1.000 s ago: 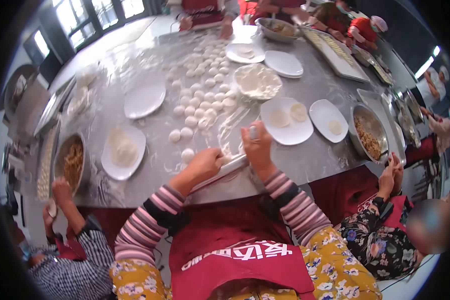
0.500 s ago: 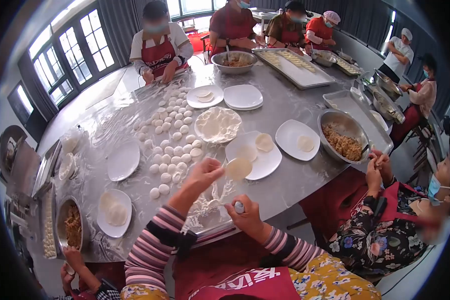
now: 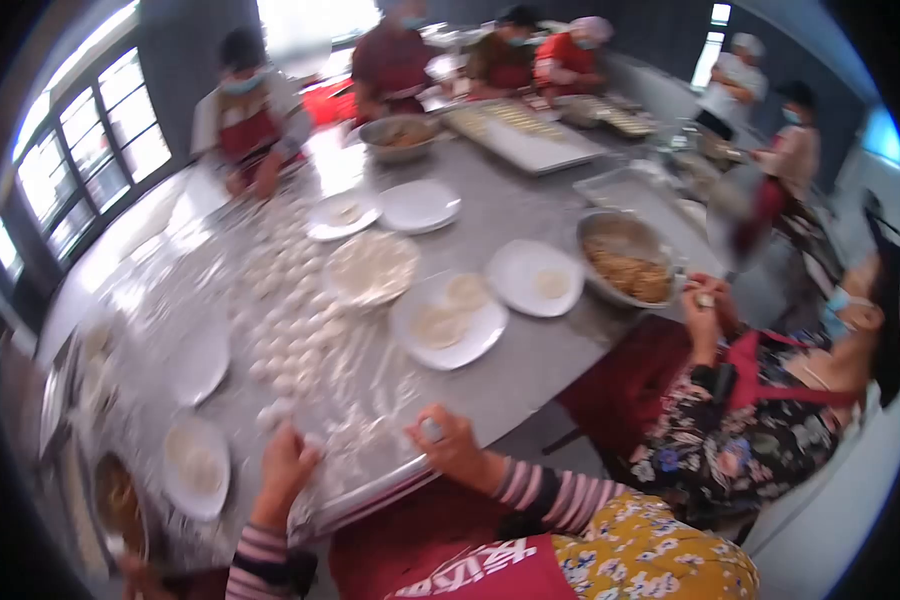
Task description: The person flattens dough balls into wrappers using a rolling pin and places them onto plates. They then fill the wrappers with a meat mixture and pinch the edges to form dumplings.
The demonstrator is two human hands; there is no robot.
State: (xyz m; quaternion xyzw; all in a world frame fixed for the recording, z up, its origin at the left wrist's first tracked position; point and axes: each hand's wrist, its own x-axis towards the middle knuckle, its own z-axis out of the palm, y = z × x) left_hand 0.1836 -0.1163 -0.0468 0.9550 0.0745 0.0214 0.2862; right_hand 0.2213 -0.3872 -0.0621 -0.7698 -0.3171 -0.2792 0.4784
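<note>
My left hand (image 3: 288, 468) is over the near left of the table, smeared by motion. Small whitish dough pieces (image 3: 274, 413) show right at its fingertips; I cannot tell whether it grips one. A rolling pin (image 3: 432, 429) is wrapped in my right hand (image 3: 452, 448) at the table's front edge, its pale rounded end showing and the rest hidden. Between the hands, the metal tabletop is dusted with flour (image 3: 365, 440). Beyond my left hand lie many round dough pieces (image 3: 290, 345). Flat round wrappers (image 3: 440, 326) rest on a white plate (image 3: 425, 352) ahead of my right hand.
A dish of flour (image 3: 373, 268) stands mid-table, and a plate with one wrapper (image 3: 552, 284) lies right of it. A filling bowl (image 3: 625, 262) sits near a co-worker (image 3: 760, 400) at right. More plates (image 3: 195, 470) lie at left. Other people work along the far side.
My left hand, which held up a thin wrapper, has moved left and down to the dough pieces; the wrapper is gone from it. My right hand keeps the rolling pin. The view has shifted.
</note>
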